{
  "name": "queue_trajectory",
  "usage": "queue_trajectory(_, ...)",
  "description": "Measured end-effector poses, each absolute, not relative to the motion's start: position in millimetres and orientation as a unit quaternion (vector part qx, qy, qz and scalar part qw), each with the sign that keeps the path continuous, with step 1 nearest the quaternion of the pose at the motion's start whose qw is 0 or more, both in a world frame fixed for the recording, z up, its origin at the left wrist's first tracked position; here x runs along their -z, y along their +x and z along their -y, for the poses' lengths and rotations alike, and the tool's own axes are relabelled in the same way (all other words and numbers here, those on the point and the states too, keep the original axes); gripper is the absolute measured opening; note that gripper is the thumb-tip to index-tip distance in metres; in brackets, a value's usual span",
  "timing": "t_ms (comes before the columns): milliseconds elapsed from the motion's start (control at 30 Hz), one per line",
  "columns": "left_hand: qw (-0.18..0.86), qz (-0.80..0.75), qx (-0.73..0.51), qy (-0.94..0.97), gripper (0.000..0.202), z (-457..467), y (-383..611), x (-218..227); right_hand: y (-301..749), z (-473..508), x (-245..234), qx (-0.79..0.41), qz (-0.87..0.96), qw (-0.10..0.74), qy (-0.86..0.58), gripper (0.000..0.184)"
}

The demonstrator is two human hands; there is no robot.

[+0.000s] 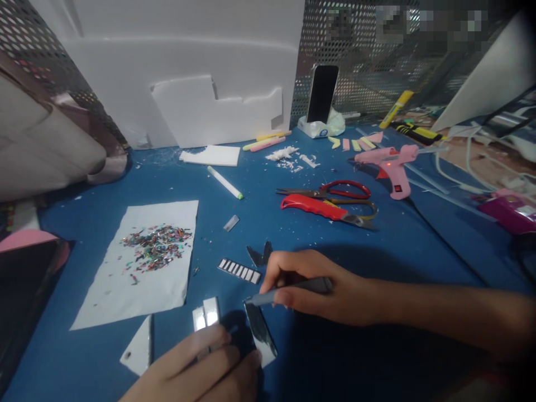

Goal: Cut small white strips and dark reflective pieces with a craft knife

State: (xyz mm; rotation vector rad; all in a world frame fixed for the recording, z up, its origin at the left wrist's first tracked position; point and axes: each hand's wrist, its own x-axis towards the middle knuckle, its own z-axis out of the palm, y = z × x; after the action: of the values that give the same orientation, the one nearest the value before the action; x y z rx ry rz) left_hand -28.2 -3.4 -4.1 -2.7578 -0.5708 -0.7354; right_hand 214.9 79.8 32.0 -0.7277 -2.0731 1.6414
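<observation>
My right hand (310, 285) is closed around a grey craft knife (293, 290), whose tip meets a dark shiny strip (260, 334) lying on the blue table (268, 223). My left hand (201, 371) lies at the bottom edge with its fingers pressed flat on the near end of that strip. Two small white strips (206, 314) sit just left of it. A black-and-white striped piece (239, 271) and dark cut scraps (260, 255) lie just beyond the knife tip.
A white sheet (104, 296) holding colourful glitter bits (156, 247) lies on the left. Red scissors (330, 192), a red-handled cutter (322, 209) and a pink glue gun (389, 164) sit at the right. White foam board (188, 72), a propped phone (321, 92), a marker (225, 182) stand farther back.
</observation>
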Motion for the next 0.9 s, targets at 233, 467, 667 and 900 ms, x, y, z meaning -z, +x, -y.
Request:
queue_trajectory(233,0.124,0.188,0.243,-0.944,0.016,3.1,-27.9,1.8,215.5,-78.3,-32.6,-0.59,0.733,0.204,-0.271,0.02)
queue_trajectory(467,0.11,0.191,0.249,-0.943,0.016,4.0,-27.5,3.5,215.5,-78.3,-31.6,-0.601,0.721,0.209,-0.273,0.023)
queue_trajectory(667,0.112,0.196,0.254,-0.941,0.016,2.2,-26.7,-0.5,217.7,-78.6,-31.5,-0.605,0.735,0.181,-0.247,0.029)
queue_trajectory(900,0.112,0.188,0.248,-0.944,0.016,3.0,-28.4,1.9,218.6,-79.2,-29.7,-0.589,0.756,0.177,-0.227,0.032)
